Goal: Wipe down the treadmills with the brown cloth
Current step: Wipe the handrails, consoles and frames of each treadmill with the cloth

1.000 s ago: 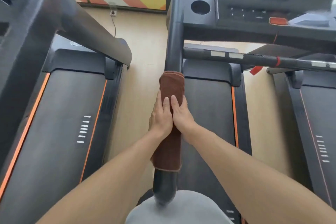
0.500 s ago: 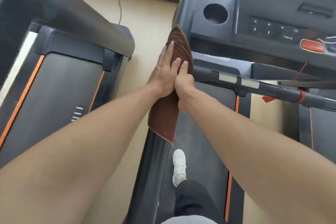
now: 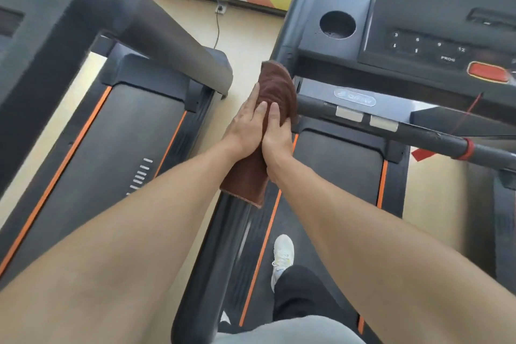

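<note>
The brown cloth (image 3: 277, 85) is draped over the left handrail (image 3: 223, 237) of the middle treadmill, just short of its console (image 3: 321, 45). Both my hands lie on the cloth side by side. My left hand (image 3: 247, 126) presses on the cloth's left side with its fingers stretched along the rail. The thumb of my right hand (image 3: 279, 131) rests on top while its fingers curl round the cloth and rail on the right. The cloth's lower end (image 3: 245, 188) hangs out behind my wrists.
A crossbar (image 3: 391, 128) with silver grip pads runs right from the cloth. A red safety key (image 3: 487, 72) sits on the console. Another treadmill (image 3: 125, 134) with its slanted rail (image 3: 173, 36) stands on the left. My white shoe (image 3: 282, 253) is on the belt.
My hands have slid the cloth forward along the handrail, from the middle of the rail up to the console. I have stepped closer. Over the last half second it hardly moved.
</note>
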{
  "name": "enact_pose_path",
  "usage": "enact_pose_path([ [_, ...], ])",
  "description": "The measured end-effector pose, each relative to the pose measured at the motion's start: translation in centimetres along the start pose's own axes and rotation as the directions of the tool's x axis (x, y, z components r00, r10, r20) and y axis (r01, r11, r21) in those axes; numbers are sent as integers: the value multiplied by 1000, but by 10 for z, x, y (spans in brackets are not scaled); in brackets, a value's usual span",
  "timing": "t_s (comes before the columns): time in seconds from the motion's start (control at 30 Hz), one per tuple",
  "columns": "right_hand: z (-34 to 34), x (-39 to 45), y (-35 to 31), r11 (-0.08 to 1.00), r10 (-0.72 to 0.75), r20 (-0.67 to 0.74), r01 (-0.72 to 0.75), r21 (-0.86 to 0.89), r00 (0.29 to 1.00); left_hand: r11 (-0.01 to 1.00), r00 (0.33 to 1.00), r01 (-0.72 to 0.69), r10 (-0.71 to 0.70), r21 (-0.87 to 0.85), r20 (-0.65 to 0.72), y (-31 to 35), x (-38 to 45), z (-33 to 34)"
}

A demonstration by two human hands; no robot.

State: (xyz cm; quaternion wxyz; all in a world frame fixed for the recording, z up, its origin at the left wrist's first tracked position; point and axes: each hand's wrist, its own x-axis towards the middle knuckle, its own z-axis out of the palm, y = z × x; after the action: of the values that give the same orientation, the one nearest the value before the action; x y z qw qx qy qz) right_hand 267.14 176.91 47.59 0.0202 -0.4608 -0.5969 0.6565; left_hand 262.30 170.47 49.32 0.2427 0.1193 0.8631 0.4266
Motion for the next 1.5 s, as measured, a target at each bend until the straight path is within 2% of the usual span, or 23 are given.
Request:
enact_pose_path([
  [0.13, 4, -40, 35, 983, -183, 32, 184, -21, 983, 993, 996, 86, -87, -83, -12, -27, -60, -1],
  [0.2, 6, -66, 56, 973, -225, 29, 226, -49, 974, 985, 992, 126, -129, -116, -17, -41, -93, -2],
  [0.37, 7, -141, 108, 953, -296, -9, 295, -65, 955, 976, 994, 111, -111, -186, 7, -74, -179, -6],
  [0.57, 6, -217, 157, 968, -242, -8, 241, -70, 970, 985, 998, 70, -67, -160, 21, -120, -252, -6],
  [0.73, 7, -268, 188, 979, -194, -12, 193, -64, 981, 969, 999, 42, -40, -242, 14, -147, -302, -5],
  [0.87, 8, -287, 204, 980, -190, -21, 189, -66, 981, 944, 996, 82, -88, -318, -4, -159, -326, 1],
  [1.07, 14, -278, 204, 987, -149, -42, 147, -60, 988, 932, 992, 112, -124, -344, -14, -160, -323, 2],
  [1.13, 15, -266, 195, 990, -133, -56, 130, -45, 990, 940, 995, 91, -98, -328, -6, -154, -308, -1],
  [1.27, 12, -236, 170, 997, -81, -39, 82, 13, 996, 975, 999, 51, -49, -216, 15, -134, -265, -4],
  [1.5, 3, -173, 126, 996, -5, 2, 5, 84, 1000, 1000, 1000, -11, 10, -26, -25, -104, -191, 6],
])
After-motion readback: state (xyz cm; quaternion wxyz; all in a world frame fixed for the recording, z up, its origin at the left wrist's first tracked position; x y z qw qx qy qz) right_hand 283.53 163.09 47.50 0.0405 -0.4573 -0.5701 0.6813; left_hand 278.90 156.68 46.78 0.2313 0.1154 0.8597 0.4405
